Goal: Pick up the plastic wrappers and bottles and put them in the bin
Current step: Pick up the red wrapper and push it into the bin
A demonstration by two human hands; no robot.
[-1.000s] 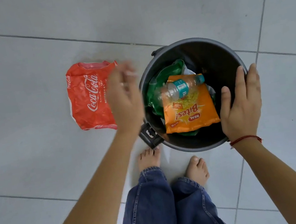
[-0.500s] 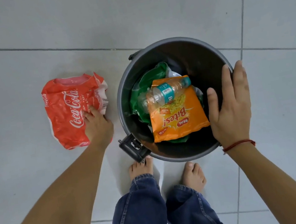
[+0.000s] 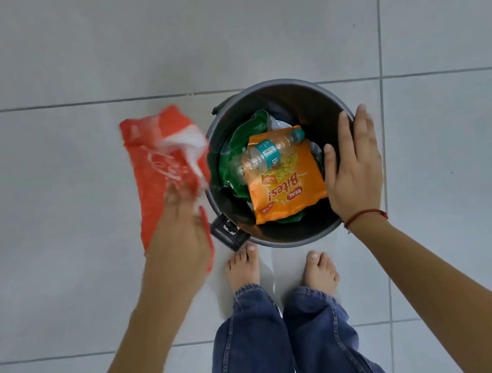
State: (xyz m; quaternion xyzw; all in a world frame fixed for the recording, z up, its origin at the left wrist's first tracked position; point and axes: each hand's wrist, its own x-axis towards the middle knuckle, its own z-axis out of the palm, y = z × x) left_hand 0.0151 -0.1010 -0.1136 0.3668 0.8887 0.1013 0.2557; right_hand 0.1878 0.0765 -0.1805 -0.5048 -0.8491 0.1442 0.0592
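The left hand (image 3: 182, 227) clutches one blurred red wrapper (image 3: 153, 171) just left of the single dark bin (image 3: 297, 89), while the right hand (image 3: 355, 170) lies flat and unclenched on its rim, above one clear bottle (image 3: 265, 154), one orange wrapper (image 3: 286, 189) and one green wrapper (image 3: 230, 156) inside

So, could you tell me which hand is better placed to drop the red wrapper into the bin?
Left hand: it grips the crumpled red plastic wrapper beside the round grey bin; the right hand steadies its rim.
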